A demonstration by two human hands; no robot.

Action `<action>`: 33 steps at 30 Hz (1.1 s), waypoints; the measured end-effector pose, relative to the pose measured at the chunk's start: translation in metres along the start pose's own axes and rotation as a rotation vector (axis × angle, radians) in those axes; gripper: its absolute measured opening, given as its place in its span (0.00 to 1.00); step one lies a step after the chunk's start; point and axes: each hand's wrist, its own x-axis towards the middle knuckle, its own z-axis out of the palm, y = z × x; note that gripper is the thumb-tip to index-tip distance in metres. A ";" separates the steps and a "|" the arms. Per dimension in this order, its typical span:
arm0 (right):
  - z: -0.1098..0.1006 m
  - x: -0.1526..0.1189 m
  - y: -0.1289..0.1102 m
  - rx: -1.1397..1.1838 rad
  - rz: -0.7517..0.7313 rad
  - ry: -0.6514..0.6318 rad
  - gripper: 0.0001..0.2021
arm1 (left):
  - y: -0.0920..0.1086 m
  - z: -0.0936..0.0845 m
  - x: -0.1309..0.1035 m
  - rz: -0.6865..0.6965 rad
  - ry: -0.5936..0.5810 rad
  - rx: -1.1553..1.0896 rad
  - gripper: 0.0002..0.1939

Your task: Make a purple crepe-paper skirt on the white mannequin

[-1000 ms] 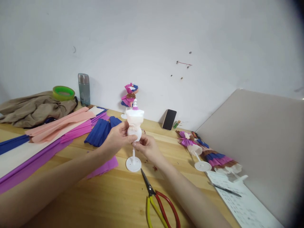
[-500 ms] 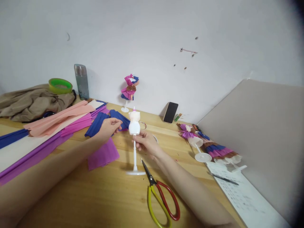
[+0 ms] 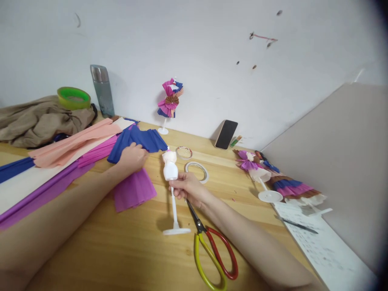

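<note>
Pinching the upright mannequin [image 3: 170,171] in right hand [image 3: 190,188]. With left hand [image 3: 133,157], at blue paper [image 3: 144,140] leftward; cannot tell if gripping.

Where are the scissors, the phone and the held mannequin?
Scissors [image 3: 199,225]: head view, on the pivot between blades and handles.
Phone [image 3: 226,134]: head view, on its dark screen.
Held mannequin [image 3: 170,171]: head view, on its white hips, just above the stem.

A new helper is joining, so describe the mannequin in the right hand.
On the wooden table, find the scissors. Beside them, the right hand grips the mannequin upright. Unlike the ruffled figure near the wall, its rounded lower body is bare white.
</note>
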 end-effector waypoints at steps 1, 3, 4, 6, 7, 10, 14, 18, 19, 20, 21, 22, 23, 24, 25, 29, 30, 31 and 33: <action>0.001 -0.001 0.000 -0.015 0.011 -0.009 0.14 | -0.006 0.000 0.002 -0.027 0.005 0.045 0.17; 0.003 -0.002 0.001 -0.052 0.026 -0.016 0.13 | -0.016 0.000 0.004 -0.063 0.010 0.119 0.18; 0.004 -0.003 0.001 -0.075 0.029 -0.014 0.12 | -0.019 0.001 0.004 -0.071 0.010 0.149 0.18; 0.005 -0.003 0.001 -0.134 0.028 -0.004 0.10 | -0.021 0.002 0.005 -0.066 0.007 0.193 0.19; 0.006 -0.004 0.000 -0.170 0.024 0.000 0.09 | -0.021 0.003 0.005 -0.058 0.005 0.210 0.19; 0.006 -0.008 -0.007 -0.301 0.007 -0.001 0.08 | -0.018 0.004 0.004 -0.029 -0.002 0.244 0.19; -0.011 -0.023 -0.036 -0.535 0.016 -0.054 0.12 | -0.015 0.003 0.003 -0.010 0.001 0.272 0.20; -0.046 -0.047 -0.075 -1.191 -0.144 0.027 0.06 | -0.013 0.001 0.003 -0.010 0.007 0.288 0.20; -0.055 -0.051 -0.082 -1.219 -0.155 0.058 0.06 | -0.013 0.001 0.002 -0.011 0.008 0.290 0.20; -0.062 -0.055 -0.086 -1.261 -0.156 0.085 0.05 | -0.012 0.001 0.002 -0.012 0.010 0.292 0.20; -0.067 -0.058 -0.088 -1.346 -0.152 0.072 0.05 | -0.012 0.001 0.002 -0.014 0.012 0.293 0.20; -0.071 -0.059 -0.087 -1.398 -0.139 0.030 0.06 | -0.012 0.001 0.002 -0.015 0.012 0.293 0.20; -0.074 -0.060 -0.084 -1.422 -0.116 -0.003 0.06 | -0.011 0.001 0.002 -0.015 0.012 0.292 0.20; -0.076 -0.060 -0.079 -1.428 -0.089 -0.024 0.06 | -0.011 0.001 0.002 -0.015 0.012 0.290 0.19; -0.077 -0.059 -0.073 -1.411 -0.056 -0.027 0.04 | -0.011 0.001 0.002 -0.015 0.011 0.288 0.20; -0.078 -0.055 -0.047 -1.358 -0.004 0.036 0.05 | -0.011 0.001 0.002 -0.013 0.005 0.274 0.19; -0.078 -0.054 -0.042 -1.355 -0.015 0.048 0.06 | -0.010 0.001 0.002 -0.010 0.002 0.271 0.19; -0.077 -0.053 -0.038 -1.351 -0.025 0.058 0.07 | -0.010 0.000 0.002 -0.006 -0.001 0.268 0.18; -0.074 -0.049 -0.031 -1.346 -0.042 0.070 0.05 | -0.009 -0.001 0.002 0.001 -0.008 0.262 0.17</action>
